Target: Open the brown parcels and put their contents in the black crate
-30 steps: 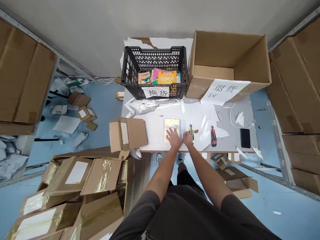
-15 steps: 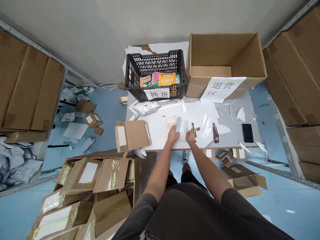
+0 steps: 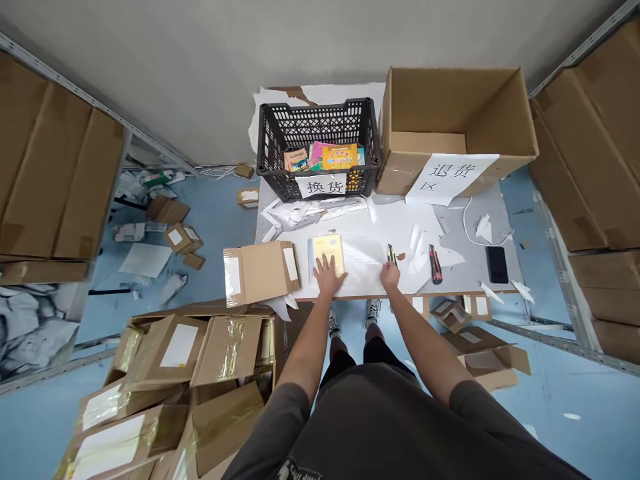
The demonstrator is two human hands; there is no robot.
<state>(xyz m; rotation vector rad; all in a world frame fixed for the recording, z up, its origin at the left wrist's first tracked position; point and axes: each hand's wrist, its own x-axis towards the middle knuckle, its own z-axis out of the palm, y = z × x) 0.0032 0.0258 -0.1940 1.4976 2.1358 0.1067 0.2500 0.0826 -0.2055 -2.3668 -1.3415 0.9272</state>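
A thin yellow book [image 3: 327,245] with a pale blue edge at its left lies near the table's front edge. My left hand [image 3: 327,275] rests on its lower part, fingers spread. To the right, my right hand [image 3: 390,275] is closed on the edge of a crinkled clear plastic wrapper [image 3: 365,260], which stretches across the tabletop from beside the book. Just beyond my right fingers lies a yellow-and-black utility knife [image 3: 391,253], partly hidden by the hand.
A black crate [image 3: 320,181] of booklets and a large open carton [image 3: 460,143] stand at the back. A red utility knife [image 3: 435,265], paper scraps and a black phone [image 3: 497,265] lie right. A small cardboard box [image 3: 263,270] sits left, above a large box of cartons [image 3: 225,350].
The book has shifted left, with my left hand now flat on it. Half a second ago that hand was curled at the wrapper. The wrapper now lies drawn out toward my right hand.
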